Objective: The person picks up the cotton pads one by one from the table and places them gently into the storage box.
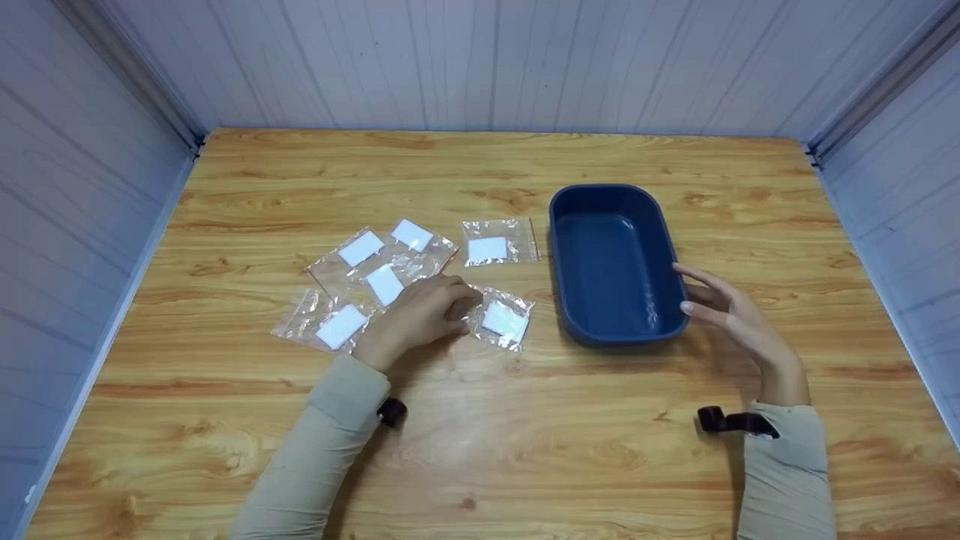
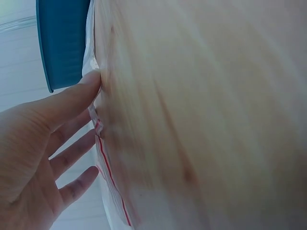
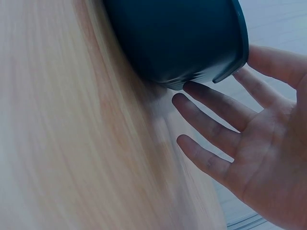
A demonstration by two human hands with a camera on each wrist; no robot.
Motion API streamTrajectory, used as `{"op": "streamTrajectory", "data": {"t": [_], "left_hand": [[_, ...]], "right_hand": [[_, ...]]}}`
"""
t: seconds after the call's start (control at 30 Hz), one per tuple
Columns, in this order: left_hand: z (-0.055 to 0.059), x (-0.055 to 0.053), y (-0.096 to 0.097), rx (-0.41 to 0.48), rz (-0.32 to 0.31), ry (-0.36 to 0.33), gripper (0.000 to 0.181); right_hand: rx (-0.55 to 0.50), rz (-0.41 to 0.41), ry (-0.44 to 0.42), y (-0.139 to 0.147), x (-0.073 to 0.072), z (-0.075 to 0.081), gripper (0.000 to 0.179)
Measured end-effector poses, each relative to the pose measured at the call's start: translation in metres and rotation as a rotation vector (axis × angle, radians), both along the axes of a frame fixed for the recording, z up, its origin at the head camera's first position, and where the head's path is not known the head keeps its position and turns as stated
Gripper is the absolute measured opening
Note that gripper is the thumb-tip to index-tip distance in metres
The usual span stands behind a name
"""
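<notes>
My left hand [image 1: 420,311] is over the table, its thumb and fingertips at the left edge of a small clear zip bag [image 1: 504,321] with white rectangular pieces inside. In the left wrist view the thumb [image 2: 72,98] touches the bag's edge and the other fingers are spread apart, beside a red zip line [image 2: 111,177]. A dark blue rectangular tub [image 1: 619,337] stands upright to the right of that bag. At the tub's right side, my right hand [image 1: 731,315] touches the rim and wall with extended fingers, as the right wrist view also shows.
Behind the nearest bag lies another zip bag [image 1: 501,240] with a white piece [image 1: 487,248]. Several more lie left of my left hand, partly overlapping, among them one at the near left [image 1: 341,326]. Pale panel walls [image 1: 480,67] enclose the wooden table [image 1: 525,442].
</notes>
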State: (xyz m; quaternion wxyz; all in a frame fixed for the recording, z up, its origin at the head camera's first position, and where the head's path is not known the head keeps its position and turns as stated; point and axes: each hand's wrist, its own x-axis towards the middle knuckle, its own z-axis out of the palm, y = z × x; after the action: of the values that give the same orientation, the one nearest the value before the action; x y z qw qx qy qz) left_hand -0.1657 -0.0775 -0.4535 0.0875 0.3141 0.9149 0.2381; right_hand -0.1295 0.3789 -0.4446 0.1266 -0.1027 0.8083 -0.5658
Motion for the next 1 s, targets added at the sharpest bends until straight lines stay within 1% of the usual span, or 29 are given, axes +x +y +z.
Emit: {"op": "streamTrajectory", "data": {"t": [0.23, 0.33, 0.4, 0.67, 0.83, 1.0], "left_hand": [[0.002, 0.0005, 0.0017, 0.006, 0.028, -0.03, 0.028], [0.002, 0.0012, 0.0022, 0.017, 0.036, -0.03, 0.022], [0.0012, 0.0017, 0.0021, 0.033, 0.039, -0.017, 0.02], [0.0018, 0.0043, 0.0013, 0.062, 0.079, -0.004, 0.015], [0.0032, 0.0047, 0.0016, 0.071, 0.12, 0.002, 0.013], [0.0047, 0.0047, 0.0014, 0.097, 0.157, 0.019, 0.012]], "right_hand": [[-0.005, -0.001, -0.002, -0.0009, 0.0002, 0.0013, 0.055], [-0.004, -0.003, -0.005, -0.0006, -0.0001, 0.001, 0.055], [-0.006, -0.005, -0.009, -0.0006, 0.0002, 0.0016, 0.055], [-0.011, -0.008, -0.007, -0.0014, 0.0002, 0.0019, 0.056], [-0.01, -0.014, -0.008, -0.0006, 0.0005, 0.0005, 0.055], [-0.008, -0.014, -0.013, 0.0, 0.0007, 0.0004, 0.055]]}}
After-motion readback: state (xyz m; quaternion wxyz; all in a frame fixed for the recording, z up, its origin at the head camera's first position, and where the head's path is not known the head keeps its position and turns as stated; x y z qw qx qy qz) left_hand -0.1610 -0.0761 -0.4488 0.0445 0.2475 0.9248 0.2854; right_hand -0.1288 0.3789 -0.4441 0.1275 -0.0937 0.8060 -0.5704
